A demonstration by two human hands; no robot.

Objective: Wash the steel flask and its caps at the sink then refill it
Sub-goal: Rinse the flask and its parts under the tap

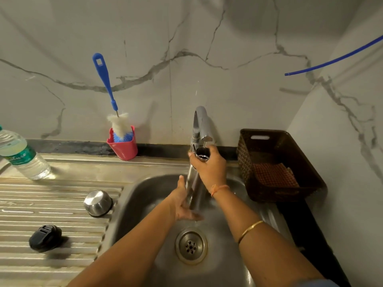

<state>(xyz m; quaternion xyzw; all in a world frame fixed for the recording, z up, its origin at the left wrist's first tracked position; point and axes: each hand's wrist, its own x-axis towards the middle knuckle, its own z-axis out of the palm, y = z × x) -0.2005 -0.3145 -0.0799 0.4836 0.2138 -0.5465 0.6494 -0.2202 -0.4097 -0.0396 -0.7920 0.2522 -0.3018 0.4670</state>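
Standing tilted under the tap (200,125) at the sink (143,204) back edge to take water, the steel flask (193,191) is held by the right hand (211,168), fingers clamped round its mouth, and the left hand (182,204), curled about its base, while the steel cap (98,203) and black cap (45,238) wait on the drainboard (51,206).

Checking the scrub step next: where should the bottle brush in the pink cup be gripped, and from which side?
Grip the bottle brush around the middle of its blue handle, coming from the front. It stands bristles-down in the pink cup with the handle free and leaning up-left. The wall looks close behind it, so the bristle head and rear side are likely poor choices.
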